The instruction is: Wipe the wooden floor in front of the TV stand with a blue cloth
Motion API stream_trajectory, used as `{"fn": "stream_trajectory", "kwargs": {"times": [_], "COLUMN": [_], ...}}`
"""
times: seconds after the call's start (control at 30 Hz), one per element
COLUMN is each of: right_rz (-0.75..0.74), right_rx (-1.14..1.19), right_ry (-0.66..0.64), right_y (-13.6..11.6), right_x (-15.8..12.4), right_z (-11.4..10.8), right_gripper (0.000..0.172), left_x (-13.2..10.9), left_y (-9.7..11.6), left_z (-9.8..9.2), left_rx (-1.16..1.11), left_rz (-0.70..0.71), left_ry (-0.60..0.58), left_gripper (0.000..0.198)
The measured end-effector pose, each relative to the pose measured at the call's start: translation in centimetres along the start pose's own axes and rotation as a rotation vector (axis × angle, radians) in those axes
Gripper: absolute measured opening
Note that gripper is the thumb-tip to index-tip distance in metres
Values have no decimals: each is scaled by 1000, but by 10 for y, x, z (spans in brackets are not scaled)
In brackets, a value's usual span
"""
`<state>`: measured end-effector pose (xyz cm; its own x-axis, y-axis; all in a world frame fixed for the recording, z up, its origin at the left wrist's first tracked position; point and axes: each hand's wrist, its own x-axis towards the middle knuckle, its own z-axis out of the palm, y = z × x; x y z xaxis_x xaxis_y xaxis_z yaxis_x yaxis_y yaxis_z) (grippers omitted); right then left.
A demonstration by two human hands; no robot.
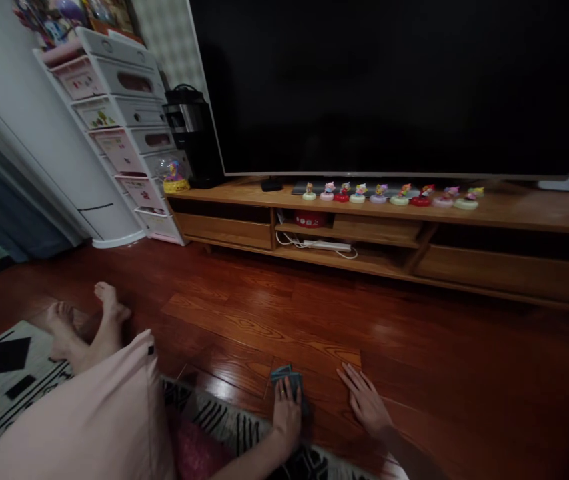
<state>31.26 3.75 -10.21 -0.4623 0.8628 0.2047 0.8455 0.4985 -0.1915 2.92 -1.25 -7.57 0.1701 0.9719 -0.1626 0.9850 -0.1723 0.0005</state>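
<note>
My left hand (287, 413) rests on a small pile of teal, card-like pieces (281, 373) on the wooden floor. Its fingers, one with a ring, stretch out over the top, and the palm side is hidden. The pieces lie a little fanned, with their far edges showing beyond the fingertips. To the right, my right hand (365, 403) is palm down at the floor, fingers extended and a little apart, with nothing visible in it.
A pink cushion (89, 413) and bare feet (109, 307) are at left, over a black-and-white patterned rug (219, 417). Ahead stands a low wooden TV cabinet (224, 230) with several small figurines (379, 193) along its front edge. A drawer tower (137, 119) stands left of the large television (389, 87).
</note>
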Motion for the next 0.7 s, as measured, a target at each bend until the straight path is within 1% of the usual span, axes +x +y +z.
{"fn": "stream_trajectory", "kwargs": {"times": [0.07,0.13,0.23,0.3,0.33,0.4,0.47,0.57,0.63,0.7], "right_rz": [15,28,28,26,26,24,25,23,19,13], "right_rx": [15,31,57,69,72,75,75,68,67,71], "right_ry": [-2,-1,0,4,7,6,6,7,10,16], "right_y": [-2,-4,-5,-4,-4,-2,-1,0,0,-2], "right_x": [0,1,2,1,1,1,0,1,2,3], "right_z": [-2,-4,-5,-4,-3,0,2,2,1,-1], "right_gripper": [75,74,73,73,73,73,73,72,71,71], "left_x": [4,15,35,42,41,33,19,-3,-9,-7], "left_y": [-5,-21,-47,-54,-53,-45,-28,3,17,23], "left_z": [-14,-38,-74,-84,-84,-74,-55,-30,-24,-29], "left_rx": [-31,-59,-76,-57,-36,21,68,60,56,62], "left_rz": [22,38,-57,-95,-90,-67,-53,-2,20,35], "left_ry": [-19,-54,-80,-93,-106,-131,-148,-188,-173,-155], "left_gripper": [54,57,63,64,63,61,58,54,52,52]}}
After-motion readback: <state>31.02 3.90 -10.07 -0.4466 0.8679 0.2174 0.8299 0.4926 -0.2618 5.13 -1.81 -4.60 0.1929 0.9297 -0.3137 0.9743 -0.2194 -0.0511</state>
